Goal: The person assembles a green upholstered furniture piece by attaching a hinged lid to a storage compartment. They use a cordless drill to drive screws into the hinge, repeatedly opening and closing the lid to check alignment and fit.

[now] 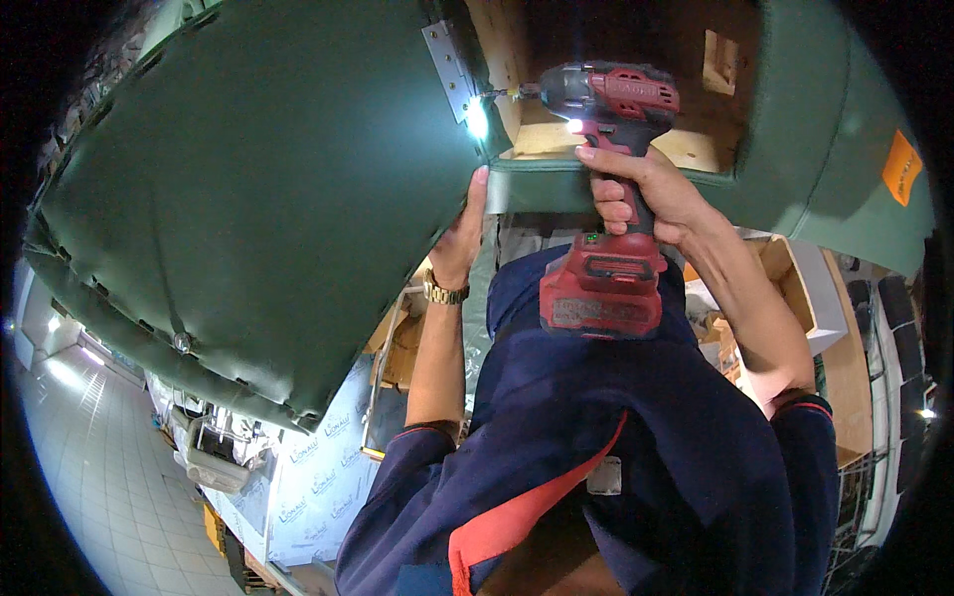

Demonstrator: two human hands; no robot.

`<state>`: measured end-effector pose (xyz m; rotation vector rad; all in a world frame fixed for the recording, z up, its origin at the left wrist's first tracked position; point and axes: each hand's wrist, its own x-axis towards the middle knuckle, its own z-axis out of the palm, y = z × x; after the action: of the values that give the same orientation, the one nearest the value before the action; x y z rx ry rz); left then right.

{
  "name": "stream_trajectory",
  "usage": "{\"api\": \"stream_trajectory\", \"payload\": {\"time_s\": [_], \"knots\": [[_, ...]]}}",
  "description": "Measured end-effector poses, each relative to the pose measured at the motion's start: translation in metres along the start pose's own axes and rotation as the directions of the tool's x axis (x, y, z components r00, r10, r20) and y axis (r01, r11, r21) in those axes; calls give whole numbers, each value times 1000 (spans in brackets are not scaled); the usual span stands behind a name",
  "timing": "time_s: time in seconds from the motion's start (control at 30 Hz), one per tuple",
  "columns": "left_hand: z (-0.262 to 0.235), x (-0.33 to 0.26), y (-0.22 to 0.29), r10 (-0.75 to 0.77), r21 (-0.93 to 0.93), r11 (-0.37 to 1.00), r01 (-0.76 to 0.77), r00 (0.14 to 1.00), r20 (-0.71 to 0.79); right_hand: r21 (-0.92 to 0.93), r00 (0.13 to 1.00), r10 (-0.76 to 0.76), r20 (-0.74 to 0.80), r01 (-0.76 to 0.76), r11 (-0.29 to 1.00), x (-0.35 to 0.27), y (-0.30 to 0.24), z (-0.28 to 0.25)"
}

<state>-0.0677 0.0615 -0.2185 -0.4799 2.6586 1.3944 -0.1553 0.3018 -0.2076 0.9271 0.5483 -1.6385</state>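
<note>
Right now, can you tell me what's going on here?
A person in a dark blue top holds a red-and-black power driver in the right hand, its lamp lit and its bit aimed at a metal plate on the edge of a green padded panel. Whether the bit touches the plate is hard to tell. The left hand is at the panel's edge, partly hidden behind it.

Holds left forearm [435, 363] near upright here, left hand [459, 243] high, with a lone digit [478, 187] pointing up and the rest hard to see. Angles right forearm [755, 313] up and inward from a bent elbow [780, 387], grips with right hand [661, 194], stretches the top digit [606, 158] leftward above curled fingertips [616, 212]!
</note>
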Motion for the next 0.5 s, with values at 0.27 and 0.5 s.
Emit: {"api": "stream_trajectory", "payload": {"time_s": [0.27,0.5], "knots": [[1,-2,0,10,-11,1000,-10,1000,-24,-55,1000,-17,-22,16,998,0,-2,3],[0,-1,5,-123,-19,992,122,992,-26,-50,999,9,-31,-11,999,1,-2,7]]}}
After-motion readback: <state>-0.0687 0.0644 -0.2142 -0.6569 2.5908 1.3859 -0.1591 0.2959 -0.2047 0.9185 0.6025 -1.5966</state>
